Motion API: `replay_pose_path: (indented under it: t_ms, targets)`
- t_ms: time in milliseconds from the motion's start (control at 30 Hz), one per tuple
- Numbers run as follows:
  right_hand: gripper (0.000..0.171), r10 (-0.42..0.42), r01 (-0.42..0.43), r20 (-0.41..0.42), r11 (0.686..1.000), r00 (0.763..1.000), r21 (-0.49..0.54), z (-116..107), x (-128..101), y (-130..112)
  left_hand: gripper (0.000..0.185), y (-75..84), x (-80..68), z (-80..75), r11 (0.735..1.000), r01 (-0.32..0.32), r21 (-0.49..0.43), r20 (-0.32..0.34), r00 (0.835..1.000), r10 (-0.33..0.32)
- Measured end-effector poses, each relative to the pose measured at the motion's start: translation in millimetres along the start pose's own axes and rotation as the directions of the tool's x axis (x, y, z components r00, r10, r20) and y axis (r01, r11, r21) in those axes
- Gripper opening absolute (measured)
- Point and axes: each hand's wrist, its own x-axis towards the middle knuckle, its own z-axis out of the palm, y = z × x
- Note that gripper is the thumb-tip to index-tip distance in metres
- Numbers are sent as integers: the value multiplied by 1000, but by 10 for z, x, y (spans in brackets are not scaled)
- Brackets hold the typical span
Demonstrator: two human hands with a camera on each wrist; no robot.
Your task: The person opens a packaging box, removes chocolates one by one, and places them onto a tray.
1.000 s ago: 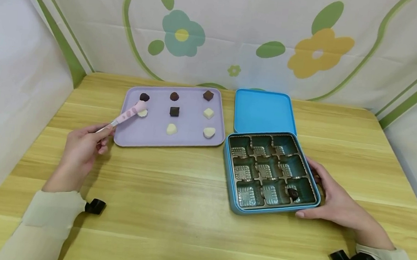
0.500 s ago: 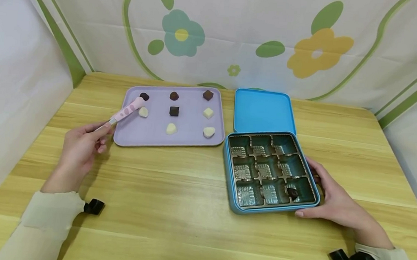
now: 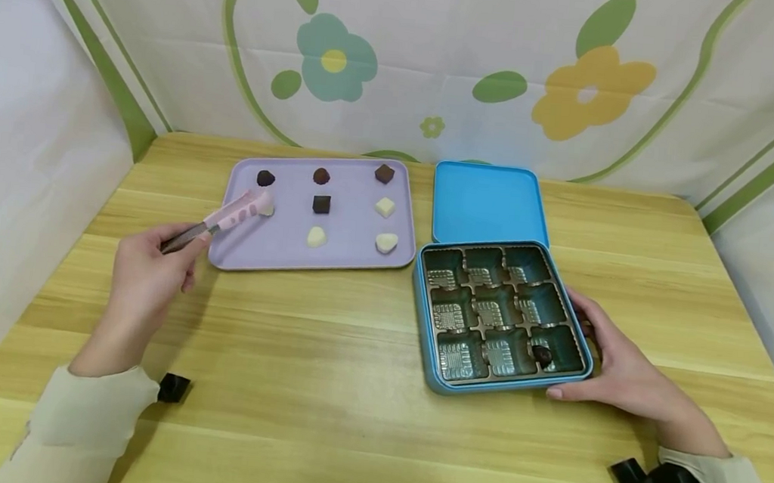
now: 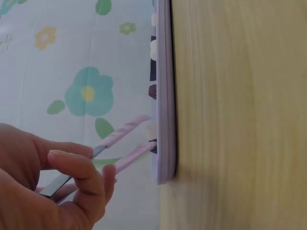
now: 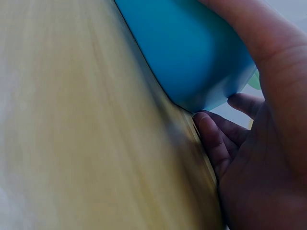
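The left hand (image 3: 153,265) is gripping a pair of pink-tipped metal tongs (image 3: 221,219), fingers and thumb curled round the steel handle. The tongs are lying with their long axis running from the hand, near the left edge of the table (image 3: 319,410), up and to the right over the near left corner of the flat lilac rectangular tray (image 3: 348,257). Their tips are closing around a small white chocolate piece (image 3: 267,206) in the tray's left column; the left wrist view is showing the white piece (image 4: 151,129) sitting between the two pink tips, though whether they are already squeezing it cannot be told. The left hand is far nearer to this piece than the right.

Just behind the piece a round dark chocolate (image 3: 265,178) is sitting, apart from the tips. Six more dark and white pieces are filling the tray's middle and right columns, well clear of the tongs.

The right hand (image 3: 623,366) is holding the near right corner of the square blue tin box (image 3: 429,351), fingers curled against its side wall. The tin's gold nine-cell insert is carrying one dark chocolate (image 3: 542,354) in its near right cell. The blue tin lid (image 3: 488,204) is lying flat behind it, beside the tray's right edge.
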Motion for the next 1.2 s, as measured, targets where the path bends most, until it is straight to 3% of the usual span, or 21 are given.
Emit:
replay_pose_path:
  t_ms: [100,267,433,567,700,867,1200]
  targets:
    - [144,-2,2,0,1000,1000,-2,-2,1,-4,47,13,-35,7,987,-37,155,15,999,35]
    - [143,-4,4,7,1000,1000,-1,-1,6,-10,45,14,-33,15,987,-19,162,6,1000,18]
    - [143,-1,1,8,1000,1000,10,-6,2,-17,45,-25,8,3,994,16,110,17,1000,-18]
    - [143,-5,5,13,1000,1000,22,-2,3,-11,47,-78,38,-29,997,63,-49,34,998,-61]
    - [143,-4,4,8,1000,1000,22,-1,5,-11,47,-90,69,-76,973,117,-197,62,992,-107]
    - [143,6,-6,5,1000,1000,15,-5,-6,-11,44,-82,83,-99,962,140,-234,83,989,-123]
    - [143,-2,2,5,1000,1000,14,-5,2,-14,37,-93,88,-86,953,147,-265,46,989,-139]
